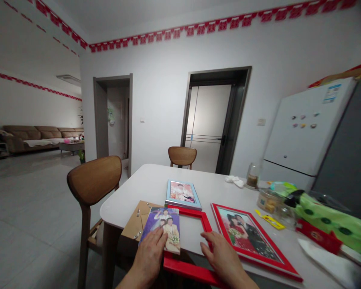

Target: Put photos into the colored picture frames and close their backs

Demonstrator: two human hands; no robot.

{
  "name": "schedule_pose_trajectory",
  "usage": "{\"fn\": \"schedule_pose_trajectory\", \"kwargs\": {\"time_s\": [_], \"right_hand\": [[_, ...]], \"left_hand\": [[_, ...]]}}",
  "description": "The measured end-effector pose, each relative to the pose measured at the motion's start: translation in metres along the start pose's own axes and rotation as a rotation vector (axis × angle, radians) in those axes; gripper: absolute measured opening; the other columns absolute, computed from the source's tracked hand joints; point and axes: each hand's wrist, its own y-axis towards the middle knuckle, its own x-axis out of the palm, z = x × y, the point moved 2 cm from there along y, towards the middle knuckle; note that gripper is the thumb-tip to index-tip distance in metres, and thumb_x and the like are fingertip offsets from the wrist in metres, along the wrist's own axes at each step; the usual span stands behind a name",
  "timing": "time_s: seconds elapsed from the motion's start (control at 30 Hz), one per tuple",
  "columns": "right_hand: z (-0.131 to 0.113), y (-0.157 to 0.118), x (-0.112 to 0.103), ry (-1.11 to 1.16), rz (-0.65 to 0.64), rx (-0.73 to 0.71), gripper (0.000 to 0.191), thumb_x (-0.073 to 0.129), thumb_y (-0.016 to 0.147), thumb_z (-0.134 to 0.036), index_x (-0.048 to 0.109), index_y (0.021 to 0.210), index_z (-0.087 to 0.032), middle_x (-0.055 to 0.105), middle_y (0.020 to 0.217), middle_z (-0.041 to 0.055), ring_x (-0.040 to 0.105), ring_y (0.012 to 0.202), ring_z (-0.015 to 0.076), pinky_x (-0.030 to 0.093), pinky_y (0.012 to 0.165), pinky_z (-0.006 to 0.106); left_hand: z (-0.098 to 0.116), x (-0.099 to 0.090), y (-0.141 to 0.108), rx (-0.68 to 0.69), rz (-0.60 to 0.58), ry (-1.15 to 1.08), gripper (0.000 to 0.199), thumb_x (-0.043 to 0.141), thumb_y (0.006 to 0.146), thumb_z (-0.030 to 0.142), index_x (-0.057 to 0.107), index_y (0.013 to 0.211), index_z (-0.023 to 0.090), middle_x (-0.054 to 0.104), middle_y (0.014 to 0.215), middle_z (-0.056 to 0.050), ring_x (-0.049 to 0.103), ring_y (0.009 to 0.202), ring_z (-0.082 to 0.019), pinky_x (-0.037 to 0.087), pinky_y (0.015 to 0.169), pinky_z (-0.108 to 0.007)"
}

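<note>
My left hand [150, 251] has its fingers laid over the lower left part of a purple wedding photo [172, 224]; its thumb is hidden. The photo overlaps the left side of a red picture frame [183, 269] with an open middle. Across that frame's right side is my right hand [221, 253], fingers bent towards the opening. The frame's near side reaches past the table edge. Partly under the photo lies a brown backing board [131, 220] with small metal clips. To the right, a red framed picture [251, 237] lies face up.
A light blue framed picture [183, 193] lies farther back on the white table [150, 176]. At the right are a yellow utility knife [273, 222], a plastic tub [267, 200], a glass jar [252, 178], crumpled tissue [234, 180] and a green bag [327, 214]. Wooden chairs [96, 178] stand around.
</note>
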Motion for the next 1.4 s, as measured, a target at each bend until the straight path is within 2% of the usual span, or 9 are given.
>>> {"fn": "schedule_pose_trajectory", "kwargs": {"time_s": [0.13, 0.3, 0.43, 0.53, 0.63, 0.77, 0.97, 1.13, 1.4], "right_hand": [[-0.012, 0.0, -0.009, 0.153, 0.084, -0.029, 0.03, 0.046, 0.07, -0.03, 0.062, 0.091, -0.016, 0.062, 0.094, 0.0095, 0.053, 0.091, 0.0221, 0.036, 0.084, 0.033], [-0.038, 0.004, -0.003, 0.644, -0.011, 0.053, 0.032, 0.048, 0.069, -0.038, 0.06, 0.091, -0.016, 0.063, 0.092, 0.0084, 0.057, 0.082, 0.0197, 0.043, 0.072, 0.032], [-0.055, 0.008, 0.018, 1.243, -0.119, 0.372, 0.041, 0.048, 0.068, -0.043, 0.052, 0.096, -0.013, 0.064, 0.09, 0.0099, 0.06, 0.075, 0.0195, 0.047, 0.063, 0.031], [-0.052, 0.013, 0.015, 1.559, 0.026, 0.43, 0.037, 0.049, 0.068, -0.036, 0.047, 0.099, -0.016, 0.066, 0.088, 0.0058, 0.06, 0.082, 0.019, 0.048, 0.065, 0.03], [-0.032, 0.017, 0.002, 1.552, 0.057, 0.477, 0.039, 0.05, 0.066, -0.027, 0.044, 0.104, -0.018, 0.067, 0.084, 0.004, 0.061, 0.082, 0.0194, 0.05, 0.065, 0.03], [-0.002, 0.019, -0.006, 1.407, -0.154, 0.493, 0.038, 0.047, 0.068, -0.022, 0.045, 0.105, -0.015, 0.068, 0.078, 0.0079, 0.063, 0.074, 0.0213, 0.05, 0.062, 0.032], [0.006, 0.025, 0.011, 1.275, -0.259, 0.496, 0.037, 0.044, 0.066, -0.015, 0.05, 0.102, -0.012, 0.068, 0.072, 0.0086, 0.064, 0.065, 0.02, 0.05, 0.057, 0.03], [0.002, 0.035, 0.017, 1.162, -0.195, 0.481, 0.039, 0.041, 0.065, -0.011, 0.052, 0.102, -0.011, 0.068, 0.065, 0.0069, 0.063, 0.059, 0.0183, 0.048, 0.052, 0.026], [0.007, 0.035, 0.006, 0.896, -0.123, 0.506, 0.041, 0.04, 0.066, -0.013, 0.054, 0.104, -0.009, 0.067, 0.059, 0.0046, 0.061, 0.052, 0.0167, 0.045, 0.047, 0.023]], "left_hand": [[-0.005, -0.023, 0.011, -0.029, 0.173, -0.185, 0.039, 0.034, 0.077, 0.012, 0.052, 0.111, 0.02, 0.054, 0.113, -0.006, 0.048, 0.106, -0.019, 0.037, 0.092, -0.033], [0.011, -0.051, 0.029, -0.342, 0.456, -0.798, 0.033, 0.039, 0.081, 0.033, 0.057, 0.102, 0.016, 0.061, 0.101, -0.007, 0.055, 0.095, -0.023, 0.042, 0.085, -0.034], [0.046, -0.026, 0.037, -0.493, 0.49, -1.539, 0.047, 0.049, 0.073, 0.045, 0.053, 0.105, 0.011, 0.064, 0.09, -0.01, 0.058, 0.088, -0.026, 0.046, 0.077, -0.036], [0.058, -0.003, 0.037, -0.469, 0.419, -1.742, 0.05, 0.056, 0.068, 0.041, 0.049, 0.108, 0.011, 0.062, 0.097, -0.013, 0.054, 0.095, -0.026, 0.043, 0.08, -0.035], [0.047, 0.004, 0.033, -0.484, 0.347, -1.645, 0.058, 0.058, 0.064, 0.03, 0.041, 0.116, 0.01, 0.053, 0.112, -0.016, 0.048, 0.104, -0.025, 0.04, 0.086, -0.033], [0.025, 0.002, 0.023, -0.536, 0.178, -1.175, 0.064, 0.054, 0.059, 0.016, 0.036, 0.12, 0.008, 0.043, 0.122, -0.016, 0.041, 0.112, -0.023, 0.032, 0.094, -0.031], [0.031, 0.013, 0.005, -0.267, -0.205, -0.538, 0.068, 0.063, 0.051, 0.014, 0.044, 0.115, 0.015, 0.035, 0.129, -0.013, 0.03, 0.119, -0.025, 0.022, 0.1, -0.034], [0.03, 0.012, 0.005, -0.17, -0.272, -0.474, 0.06, 0.072, 0.049, 0.023, 0.049, 0.104, 0.019, 0.033, 0.131, -0.01, 0.031, 0.118, -0.025, 0.027, 0.097, -0.034], [0.034, -0.002, 0.009, -0.203, -0.311, -0.462, 0.048, 0.072, 0.048, 0.018, 0.049, 0.09, 0.019, 0.041, 0.125, -0.004, 0.036, 0.114, -0.021, 0.028, 0.094, -0.025]]}}
